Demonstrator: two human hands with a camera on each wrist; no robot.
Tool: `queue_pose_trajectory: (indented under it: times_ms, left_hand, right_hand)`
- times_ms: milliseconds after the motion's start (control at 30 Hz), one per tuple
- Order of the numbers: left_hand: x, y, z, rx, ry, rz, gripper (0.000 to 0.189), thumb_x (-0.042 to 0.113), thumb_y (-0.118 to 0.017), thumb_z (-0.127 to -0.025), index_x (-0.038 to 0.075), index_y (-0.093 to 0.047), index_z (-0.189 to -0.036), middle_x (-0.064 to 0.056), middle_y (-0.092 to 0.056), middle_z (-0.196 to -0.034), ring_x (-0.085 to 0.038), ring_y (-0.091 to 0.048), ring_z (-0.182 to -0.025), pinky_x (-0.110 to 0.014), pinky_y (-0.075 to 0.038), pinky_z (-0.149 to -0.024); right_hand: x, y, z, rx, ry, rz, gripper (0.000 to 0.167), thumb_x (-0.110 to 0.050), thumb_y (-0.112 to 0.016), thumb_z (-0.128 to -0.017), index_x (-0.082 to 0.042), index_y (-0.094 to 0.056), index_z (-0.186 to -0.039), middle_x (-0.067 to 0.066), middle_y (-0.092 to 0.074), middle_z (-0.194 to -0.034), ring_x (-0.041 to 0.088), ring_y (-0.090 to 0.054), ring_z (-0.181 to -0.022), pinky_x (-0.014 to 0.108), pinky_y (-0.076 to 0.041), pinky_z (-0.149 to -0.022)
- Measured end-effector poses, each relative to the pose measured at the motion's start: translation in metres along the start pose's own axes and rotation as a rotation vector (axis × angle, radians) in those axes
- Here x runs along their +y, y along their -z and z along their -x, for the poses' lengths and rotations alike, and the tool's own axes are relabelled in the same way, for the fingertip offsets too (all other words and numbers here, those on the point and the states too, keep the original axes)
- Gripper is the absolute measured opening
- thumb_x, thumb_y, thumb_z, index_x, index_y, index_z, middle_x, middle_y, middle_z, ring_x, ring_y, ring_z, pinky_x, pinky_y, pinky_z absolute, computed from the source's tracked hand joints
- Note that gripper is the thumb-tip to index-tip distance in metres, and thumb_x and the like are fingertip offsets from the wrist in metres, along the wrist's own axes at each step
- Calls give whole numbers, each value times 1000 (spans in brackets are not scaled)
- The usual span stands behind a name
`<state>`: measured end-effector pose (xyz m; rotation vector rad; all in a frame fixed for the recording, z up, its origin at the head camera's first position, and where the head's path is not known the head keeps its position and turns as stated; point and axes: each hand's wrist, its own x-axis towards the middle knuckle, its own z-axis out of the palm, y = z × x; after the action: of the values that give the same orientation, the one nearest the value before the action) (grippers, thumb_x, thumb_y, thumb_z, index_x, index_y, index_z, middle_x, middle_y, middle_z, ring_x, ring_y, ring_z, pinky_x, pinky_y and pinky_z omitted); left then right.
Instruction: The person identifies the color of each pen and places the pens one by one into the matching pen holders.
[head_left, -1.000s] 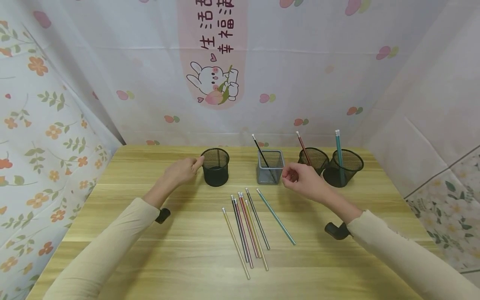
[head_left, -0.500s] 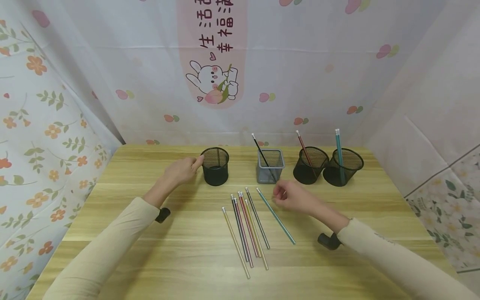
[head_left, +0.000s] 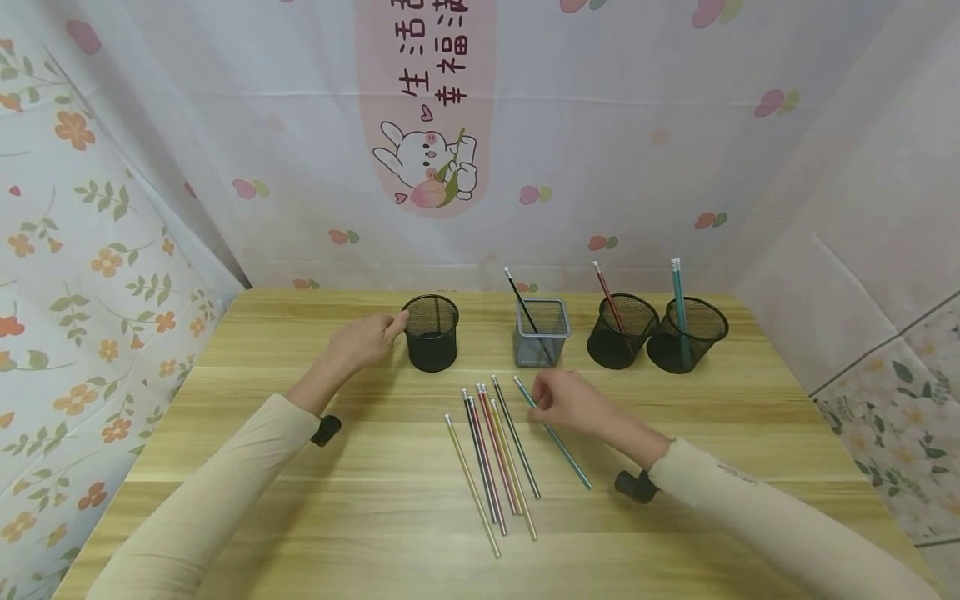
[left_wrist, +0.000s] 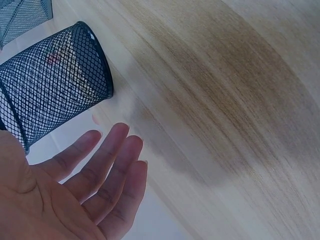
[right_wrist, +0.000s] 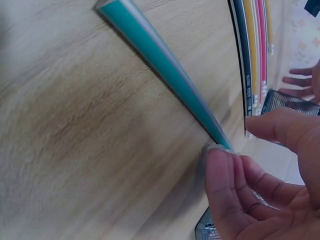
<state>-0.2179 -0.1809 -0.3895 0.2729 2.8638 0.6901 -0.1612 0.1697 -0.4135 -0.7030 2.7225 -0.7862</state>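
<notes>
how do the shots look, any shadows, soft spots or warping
Head view: soft shadows on the table, lighting fairly even; left wrist view: a broad, soft-edged shadow beside the left hand; right wrist view: table grain looks soft, the black pencil appears slightly bowed, and the teal pencil tapers strongly with perspective.

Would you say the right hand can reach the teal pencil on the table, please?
Probably yes: the right hand is at the teal pencil, and the nearest black pencil lies apart from it.

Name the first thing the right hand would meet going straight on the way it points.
Likely the loose teal pencil, just ahead of the right hand; whether they touch is unclear.
</notes>
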Motion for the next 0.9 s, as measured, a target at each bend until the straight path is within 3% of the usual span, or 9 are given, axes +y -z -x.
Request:
queue_pose_trajectory:
  times_ms: [367, 900]
  left_hand:
    - [0, -1, 0, -9, 21, -4, 72, 50, -19, -111, -5, -48, -148, -26, -54, -142, -46, -49, -131, -61, -39, -104]
    - [0, 0, 0, -25, 22, 11, 73, 50, -18, -111, -6, -45, -149, -26, -54, -142, -46, -49, -131, -61, -39, -103]
  right_hand:
    - [0, -3, -2, -29, -68, 32, 16, -4, -78, -85, -6, -62, -85, -1, -61, -79, 14, -57, -70, 31, -51, -65]
    - [-1, -2, -9, -52, -94, 81, 18, -3, -77, -81, -7, -60, -75, 0, -55, -69, 14, -49, -58, 29, -43, -56]
